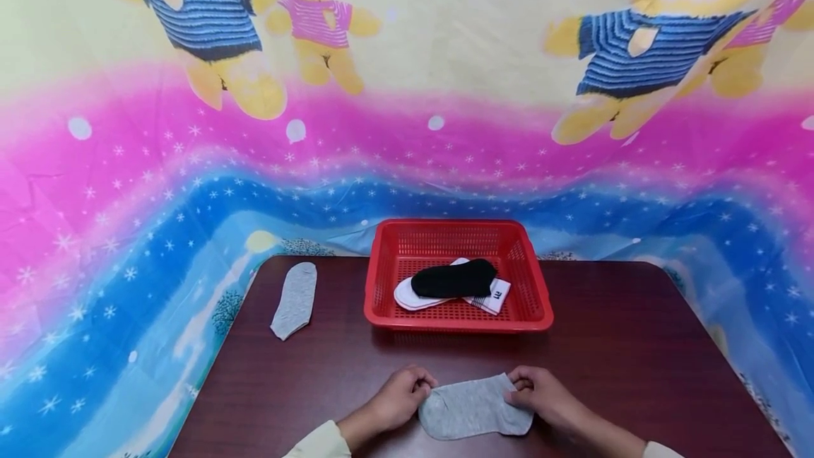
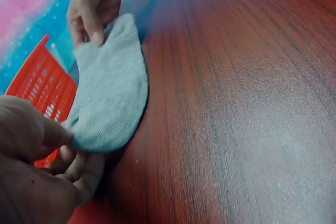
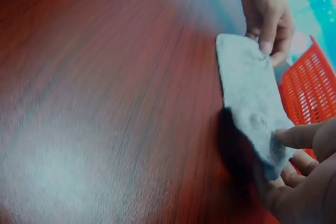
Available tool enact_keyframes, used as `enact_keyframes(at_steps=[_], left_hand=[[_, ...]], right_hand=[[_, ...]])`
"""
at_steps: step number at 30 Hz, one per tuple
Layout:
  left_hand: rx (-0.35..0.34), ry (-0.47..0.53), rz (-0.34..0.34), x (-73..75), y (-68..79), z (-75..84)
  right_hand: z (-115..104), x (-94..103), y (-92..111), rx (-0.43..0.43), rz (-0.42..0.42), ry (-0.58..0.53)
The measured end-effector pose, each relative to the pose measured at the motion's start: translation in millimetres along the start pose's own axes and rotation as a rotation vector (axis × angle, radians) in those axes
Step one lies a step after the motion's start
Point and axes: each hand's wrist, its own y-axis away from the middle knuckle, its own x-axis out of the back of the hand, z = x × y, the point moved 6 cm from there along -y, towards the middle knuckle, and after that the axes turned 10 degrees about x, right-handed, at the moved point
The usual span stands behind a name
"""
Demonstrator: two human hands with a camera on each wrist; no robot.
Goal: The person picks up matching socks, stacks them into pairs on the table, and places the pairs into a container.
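Note:
A grey ankle sock [image 1: 470, 407] is stretched out flat between both hands near the table's front. My left hand [image 1: 402, 396] pinches its toe end at the upper corner, thumb on top in the left wrist view. At the cuff end, my right hand [image 1: 545, 396] grips the sock between thumb and fingers; in the right wrist view that end is lifted off the table, with a shadow beneath. A second grey sock [image 1: 296, 300] lies alone at the table's back left. Inside the red basket [image 1: 458, 324], a black sock [image 1: 453, 280] rests on white socks [image 1: 416, 297].
The basket stands at the back middle of the dark wooden table [image 1: 610, 345], just beyond the hands. A printed cloth [image 1: 445, 140] with bears and snowflakes hangs behind the table and along its sides.

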Motion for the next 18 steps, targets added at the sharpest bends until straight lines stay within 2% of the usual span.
enact_keyframes(at_steps=[2, 5, 8, 10, 13, 18], left_hand=[[-0.014, -0.039, 0.038, 0.7, 0.0, 2.8], [0.025, -0.008, 0.037, 0.1, -1.8, 1.9], [0.067, 0.032, 0.004, -1.0, -3.9, -0.2], [0.073, 0.022, -0.007, -1.7, -4.2, -0.5], [0.028, -0.111, 0.024, -1.2, -2.8, 3.3], [-0.025, -0.335, 0.113, 1.4, 1.0, 8.2]], right_hand=[[0.6, 1.5, -2.9, 0.042, 0.002, 0.097], [1.3, 2.7, -5.2, 0.098, 0.003, 0.208], [3.0, 2.5, -6.3, 0.124, 0.003, 0.259], [5.1, 2.1, -7.1, 0.113, 0.001, 0.265], [6.0, 0.6, -8.3, 0.091, -0.015, 0.299], [-0.4, -4.7, -10.0, 0.135, -0.036, 0.426]])
